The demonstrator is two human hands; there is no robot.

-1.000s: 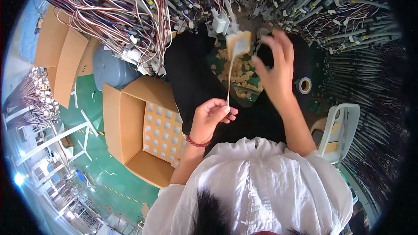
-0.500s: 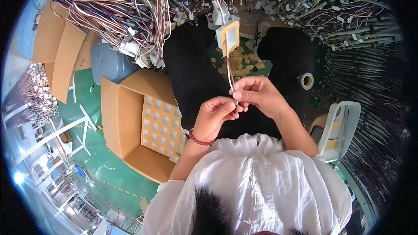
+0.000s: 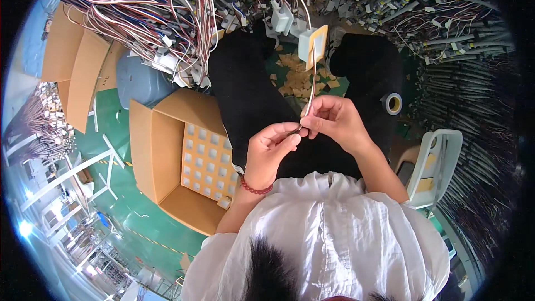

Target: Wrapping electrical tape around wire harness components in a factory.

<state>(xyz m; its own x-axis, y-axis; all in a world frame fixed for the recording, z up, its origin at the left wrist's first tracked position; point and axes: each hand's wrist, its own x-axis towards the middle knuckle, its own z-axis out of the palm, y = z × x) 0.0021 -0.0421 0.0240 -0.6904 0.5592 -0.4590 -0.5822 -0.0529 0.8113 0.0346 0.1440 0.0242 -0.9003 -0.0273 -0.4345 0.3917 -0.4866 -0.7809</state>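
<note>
A small white box-shaped housing (image 3: 304,45) hangs in front of me, with a tan rectangular frame (image 3: 319,39) on its open face. Out of it a thin bundle of brown and white wires (image 3: 312,86) runs down to my hands. My right hand (image 3: 332,120) pinches the bundle between thumb and fingertips. Beside it, my left hand (image 3: 275,147) pinches the wires' lower end, its fingertips touching or nearly touching the right ones. The wire tips are too small to make out. Another white housing (image 3: 282,18) hangs just behind, to the left.
Dense bundles of wires (image 3: 150,5) hang across the top, and grey cables (image 3: 454,72) fill the right. An open cardboard box (image 3: 146,150) holding a gridded insert stands at left, near a blue-grey plastic container (image 3: 139,81). Tan scraps (image 3: 298,78) litter the floor; a tape roll (image 3: 392,103) sits right.
The housing with the tan frame has swung right and turned. The wire bundle now slants the other way, and my left hand has shifted slightly left, its fingers a little more extended.
</note>
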